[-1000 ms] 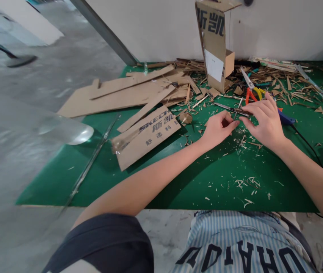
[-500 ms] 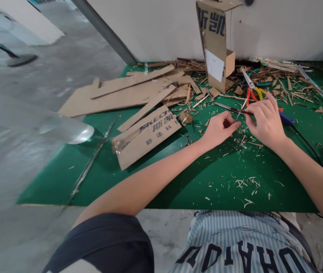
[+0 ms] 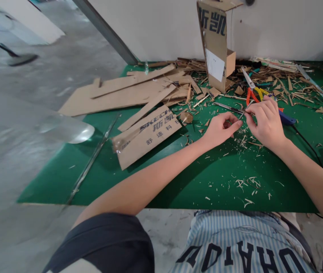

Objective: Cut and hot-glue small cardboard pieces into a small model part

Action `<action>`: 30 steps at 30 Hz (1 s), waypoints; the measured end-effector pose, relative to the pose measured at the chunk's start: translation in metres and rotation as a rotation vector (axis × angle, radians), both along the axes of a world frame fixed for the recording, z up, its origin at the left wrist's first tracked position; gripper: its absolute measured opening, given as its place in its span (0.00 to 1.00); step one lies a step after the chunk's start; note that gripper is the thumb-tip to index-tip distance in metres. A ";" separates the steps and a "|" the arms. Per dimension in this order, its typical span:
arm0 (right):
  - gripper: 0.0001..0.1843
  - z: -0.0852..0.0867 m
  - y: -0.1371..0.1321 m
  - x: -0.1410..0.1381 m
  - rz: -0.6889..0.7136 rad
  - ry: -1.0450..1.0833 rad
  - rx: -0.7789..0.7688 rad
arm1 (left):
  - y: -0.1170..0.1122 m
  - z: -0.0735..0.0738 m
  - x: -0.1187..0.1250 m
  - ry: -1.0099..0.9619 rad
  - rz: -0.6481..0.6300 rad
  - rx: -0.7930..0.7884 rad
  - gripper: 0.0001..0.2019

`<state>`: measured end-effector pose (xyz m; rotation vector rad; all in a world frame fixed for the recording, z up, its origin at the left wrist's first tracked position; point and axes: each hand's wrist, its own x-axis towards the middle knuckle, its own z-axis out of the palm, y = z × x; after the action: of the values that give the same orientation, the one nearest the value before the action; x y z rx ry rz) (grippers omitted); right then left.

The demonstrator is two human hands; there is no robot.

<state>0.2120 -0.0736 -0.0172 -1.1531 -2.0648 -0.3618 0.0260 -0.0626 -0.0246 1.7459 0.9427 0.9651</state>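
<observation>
My left hand [image 3: 221, 128] is closed, its thumb and forefinger pinching a thin pale stick [image 3: 246, 110] that slants up to the right. Close by on the right, my right hand [image 3: 265, 119] is closed around the handle end of a craft knife [image 3: 227, 107]. The narrow blade points left and passes behind the stick; the handle is hidden by my fingers. The right fingertips also meet the upper part of the stick. Small pale shavings [image 3: 243, 142] lie under both hands on the green tabletop [image 3: 178, 182].
Behind my right hand are scissors [image 3: 249, 81] with orange and yellow handles. A blue-handled tool [image 3: 287, 118] with a black cord lies to the right. An upright cardboard structure [image 3: 215, 49] stands at the back among scraps. Flat cardboard pieces [image 3: 150, 136] cover the left side.
The stick has shifted slightly right and tilted more, with its upper end now at my right fingertips. The knife blade, earlier in front of the stick, is now behind it.
</observation>
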 end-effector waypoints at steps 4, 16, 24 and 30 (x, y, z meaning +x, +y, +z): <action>0.08 -0.001 0.000 -0.001 -0.004 -0.001 0.021 | 0.000 0.002 0.000 0.004 -0.067 0.046 0.16; 0.10 0.003 -0.003 -0.002 -0.060 -0.106 0.052 | 0.001 -0.001 -0.001 0.043 -0.035 0.054 0.13; 0.11 0.000 -0.004 -0.002 -0.068 -0.091 0.059 | 0.000 0.002 -0.001 -0.034 -0.113 -0.038 0.13; 0.19 0.012 -0.003 0.002 -0.077 -0.071 -0.033 | 0.002 0.003 0.000 -0.049 -0.028 -0.029 0.11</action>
<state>0.2136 -0.0765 -0.0050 -1.2584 -2.0985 -0.4127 0.0262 -0.0610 -0.0219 1.6994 0.8942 0.9670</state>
